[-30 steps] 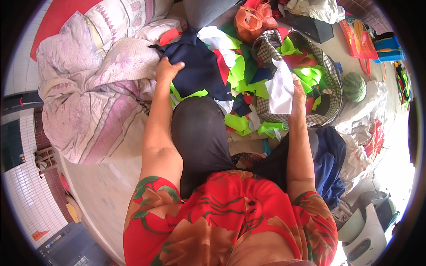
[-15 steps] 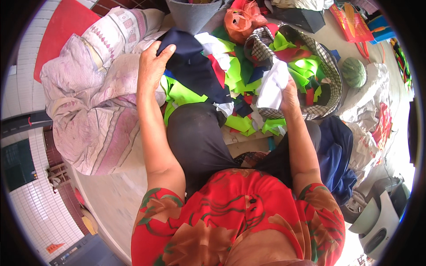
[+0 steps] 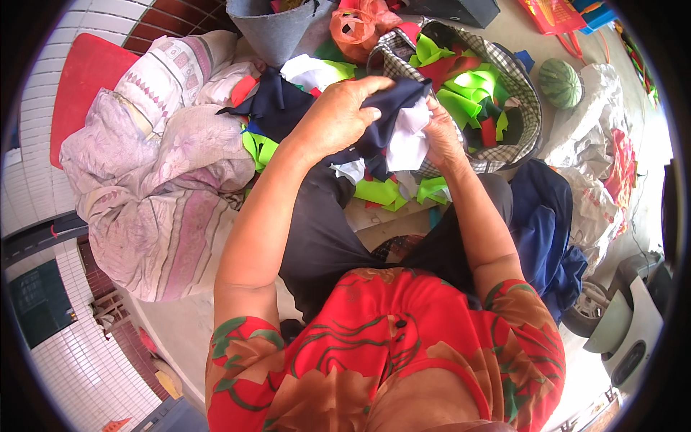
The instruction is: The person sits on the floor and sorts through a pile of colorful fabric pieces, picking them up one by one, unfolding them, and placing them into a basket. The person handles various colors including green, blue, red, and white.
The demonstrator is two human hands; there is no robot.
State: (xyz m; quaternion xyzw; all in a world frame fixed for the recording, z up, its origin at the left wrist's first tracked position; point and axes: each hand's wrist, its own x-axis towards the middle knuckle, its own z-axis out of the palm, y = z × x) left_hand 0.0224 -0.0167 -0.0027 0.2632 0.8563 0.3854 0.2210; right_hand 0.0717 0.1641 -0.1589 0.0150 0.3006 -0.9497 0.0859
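Navy cloth (image 3: 405,94) in the loose grip of the left hand (image 3: 337,119), white cloth (image 3: 407,142) in the right hand (image 3: 443,137)

The navy cloth (image 3: 393,105) and white cloth (image 3: 408,140) are plain, the round fabric basket (image 3: 530,99) dark-and-white checked, the round melon (image 3: 560,83) green-striped.

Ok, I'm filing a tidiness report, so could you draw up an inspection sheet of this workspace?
Surface: pale floor, partly covered by fabric.
Job's things: navy cloth and white cloth, overlapping in view.
Clutter: lime-green scraps in and beside a checked-fabric basket.
Grip: right hand pinches the white cloth; left hand at the navy cloth, closure unclear.
Cables: possible thin cord at right, too fine to confirm.
Surroundings: patterned quilt left, watermelon right, grey bucket beyond.
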